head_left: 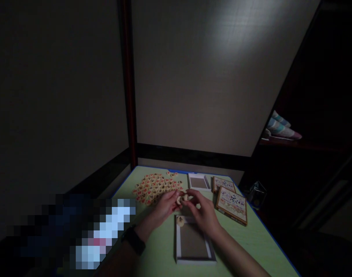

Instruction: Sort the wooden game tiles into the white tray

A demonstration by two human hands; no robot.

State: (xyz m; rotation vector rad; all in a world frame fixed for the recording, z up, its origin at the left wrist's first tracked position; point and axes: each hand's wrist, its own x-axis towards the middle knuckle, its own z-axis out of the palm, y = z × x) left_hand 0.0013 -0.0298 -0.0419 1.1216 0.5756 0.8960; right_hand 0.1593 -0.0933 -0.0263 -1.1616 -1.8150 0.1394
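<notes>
My left hand and my right hand meet over the green table, fingers pinched around small round pale game pieces held between them. Just below the hands lies an open white box tray with one round piece in its top left corner. A spread of several round pieces with red and black marks lies to the left of the hands. A dark watch sits on my left wrist.
A second white tray lies at the far side of the table. Two printed box lids lie to the right. A glass container sits off the table's right edge. Folded cloth rests on a dark shelf.
</notes>
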